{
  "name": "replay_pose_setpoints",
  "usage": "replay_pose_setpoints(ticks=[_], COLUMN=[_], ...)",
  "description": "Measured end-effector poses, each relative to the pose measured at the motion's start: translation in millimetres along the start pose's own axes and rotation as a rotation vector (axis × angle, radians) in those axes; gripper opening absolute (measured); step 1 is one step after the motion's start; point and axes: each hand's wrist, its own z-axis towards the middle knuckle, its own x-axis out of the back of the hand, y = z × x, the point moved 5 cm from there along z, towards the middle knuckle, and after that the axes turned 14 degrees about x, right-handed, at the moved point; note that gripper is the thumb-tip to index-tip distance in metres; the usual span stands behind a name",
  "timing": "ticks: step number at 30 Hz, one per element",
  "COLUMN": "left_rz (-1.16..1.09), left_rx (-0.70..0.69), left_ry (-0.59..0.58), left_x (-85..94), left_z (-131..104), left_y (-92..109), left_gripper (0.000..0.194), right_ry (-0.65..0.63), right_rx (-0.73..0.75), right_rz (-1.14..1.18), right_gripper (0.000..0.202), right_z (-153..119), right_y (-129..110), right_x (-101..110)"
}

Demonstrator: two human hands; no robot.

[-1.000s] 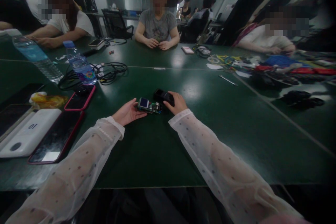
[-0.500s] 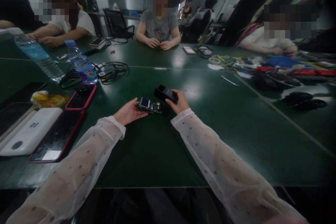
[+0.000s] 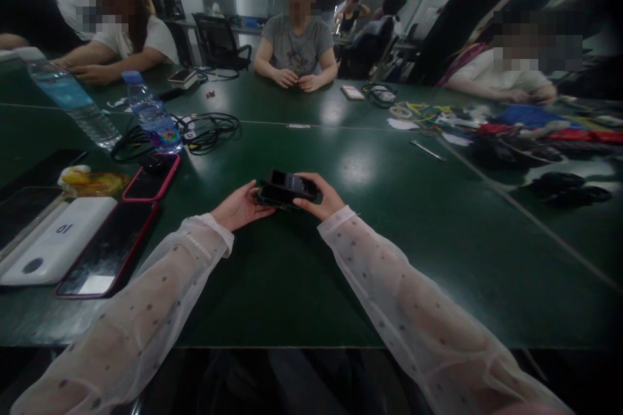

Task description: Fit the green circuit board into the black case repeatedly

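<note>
My left hand (image 3: 242,205) grips the left end of a green circuit board (image 3: 263,197), with its thumb above and fingers below. Over that board lies a black plastic casing (image 3: 292,185) with a window-like opening near its left end. My right hand (image 3: 323,197) holds the casing by its right end, between thumb and fingers. The casing hides most of the board, including its small screen. Whether the two parts are fitted together or only touching, I cannot tell. Both hands are just above the green table (image 3: 287,272).
To the left lie a white power bank (image 3: 63,240), several phones including a dark one (image 3: 109,246), and two water bottles (image 3: 150,110). Black cables (image 3: 209,133) coil behind them. Tweezers (image 3: 428,150) and a tangled pile of wires (image 3: 525,130) lie right. Across the table sits a person (image 3: 296,45).
My right hand has brought the black casing left and down over the circuit board, covering its screen. My left hand has stayed nearly still with the board.
</note>
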Motion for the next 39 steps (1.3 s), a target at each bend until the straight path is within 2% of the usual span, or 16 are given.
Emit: replay_pose_setpoints(ticks=[4,9,15,28,34,39], left_rz=[-0.004,0.025,0.144,0.090,0.108,0.101], left_rx=[0.001,-0.004,-0.078,-0.081,-0.082,-0.073], left_ry=[-0.006,0.018,-0.017,-0.049,-0.072,-0.083], left_x=[2.0,-3.4,-7.6,-3.4,-3.5,-2.0], left_z=[2.0,-2.6,-7.1,-6.3,-4.5,-2.0], left_y=[0.8,0.1,0.2,1.4,0.7,1.4], left_gripper=[0.036,0.055,0.044,0.038,0.031,0.035], right_ry=[-0.052,-0.188,-0.197,-0.219,-0.193,-0.143], right_rx=[0.082,0.091,0.098,0.079,0.070,0.054], right_rz=[-0.116,-0.190,-0.191,-0.201,-0.203,-0.144], right_gripper=[0.054,0.059,0.061,0.062,0.061,0.058], right_z=[-2.5,-7.1,-8.2,-6.6,-8.0,-8.3], right_y=[6.1,17.2,16.3,10.9,14.3,14.0], right_x=[-9.8,-23.0,-23.7,-24.4,-25.3,-23.3])
